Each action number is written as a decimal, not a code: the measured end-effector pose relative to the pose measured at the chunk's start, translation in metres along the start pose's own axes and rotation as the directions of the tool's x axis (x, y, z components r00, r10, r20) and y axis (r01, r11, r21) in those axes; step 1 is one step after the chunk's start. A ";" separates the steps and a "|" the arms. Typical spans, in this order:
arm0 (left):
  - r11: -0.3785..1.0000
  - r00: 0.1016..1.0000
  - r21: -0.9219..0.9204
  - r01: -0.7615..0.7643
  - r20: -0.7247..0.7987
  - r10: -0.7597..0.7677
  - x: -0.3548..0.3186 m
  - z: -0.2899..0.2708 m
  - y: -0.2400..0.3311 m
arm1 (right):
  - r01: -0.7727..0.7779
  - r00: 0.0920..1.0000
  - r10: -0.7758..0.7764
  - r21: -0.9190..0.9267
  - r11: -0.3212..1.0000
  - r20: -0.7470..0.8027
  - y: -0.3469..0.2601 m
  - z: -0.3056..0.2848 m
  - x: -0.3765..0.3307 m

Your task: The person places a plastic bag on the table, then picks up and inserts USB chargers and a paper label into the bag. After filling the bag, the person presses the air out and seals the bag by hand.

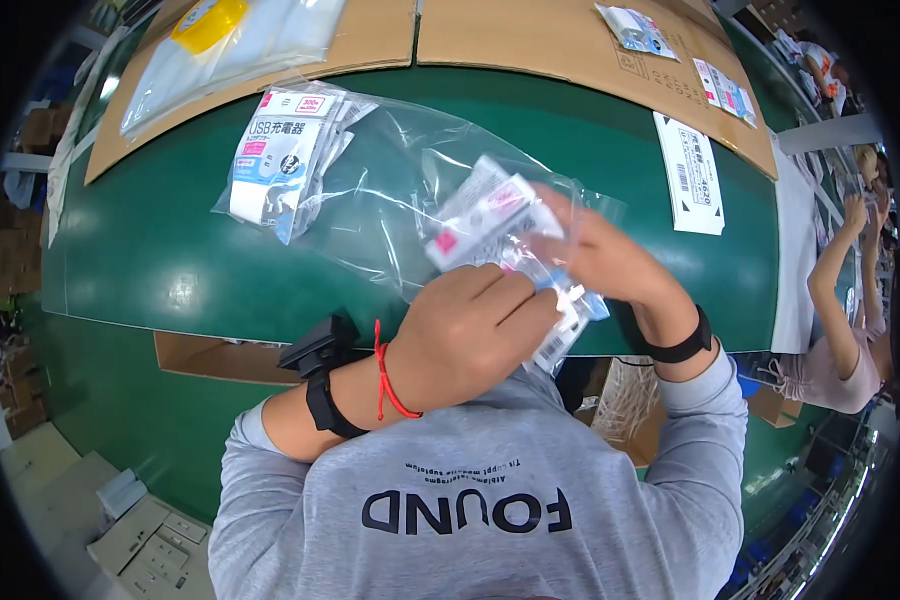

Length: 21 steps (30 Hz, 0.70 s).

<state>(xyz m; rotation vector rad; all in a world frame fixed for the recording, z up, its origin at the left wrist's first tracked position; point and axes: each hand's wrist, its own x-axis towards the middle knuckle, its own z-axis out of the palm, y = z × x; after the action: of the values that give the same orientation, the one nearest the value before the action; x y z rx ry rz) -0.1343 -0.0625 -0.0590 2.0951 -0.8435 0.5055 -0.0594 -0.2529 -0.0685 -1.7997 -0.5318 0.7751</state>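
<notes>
White packets [492, 208], touching a clear bag [390, 170], sit in the left hand's [475, 318] curled fingers; the right hand's [602, 250] pinch I cannot tell.

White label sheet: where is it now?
At the head view's right, the label sheet lies on the green table, by the cardboard, beyond the right hand.

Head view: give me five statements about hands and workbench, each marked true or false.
1. The left hand wears a thin red cord bracelet. True.
2. The yellow ring-shaped roll touches the green tabletop. False: the roll lies on translucent plastic sheets.
3. The right hand wears a flat black wristband. True.
4. The rectangular white paper label lies left of both hands. False: the label lies to their right.
5. White-and-pink rectangular packets show near both hands. True.
</notes>
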 end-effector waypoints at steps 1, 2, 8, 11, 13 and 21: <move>1.000 1.000 -0.026 -0.002 -0.014 0.002 0.001 -0.003 0.003 | -0.030 0.998 0.036 0.102 0.994 -0.050 0.001 0.000 0.004; 0.999 1.000 -0.051 -0.006 -0.029 0.005 0.002 -0.005 0.003 | -0.054 0.992 0.075 0.202 0.978 -0.097 0.002 -0.001 0.007; 0.256 0.376 -0.296 0.920 0.851 -0.368 -0.027 -0.033 -0.007 | -0.099 0.986 0.134 0.306 0.947 -0.098 -0.001 0.003 0.010; -0.273 0.114 -0.172 0.947 0.970 -0.217 -0.036 -0.018 -0.001 | -0.092 0.988 0.122 0.282 0.955 -0.093 -0.005 0.008 0.016; -0.275 0.144 -0.176 0.945 0.981 -0.133 -0.034 -0.001 0.008 | -0.093 0.993 0.111 0.319 0.943 -0.038 -0.004 0.009 0.019; -0.460 0.253 -0.326 0.826 0.944 -0.214 -0.040 0.035 0.016 | -0.200 0.978 0.207 0.322 0.925 0.012 -0.011 0.012 0.025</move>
<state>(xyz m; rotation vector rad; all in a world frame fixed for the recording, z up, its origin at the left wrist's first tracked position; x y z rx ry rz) -0.1715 -0.0820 -0.0953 0.7866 0.1929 -1.1917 -0.0503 -0.2245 -0.0676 -1.5695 -0.1878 0.9258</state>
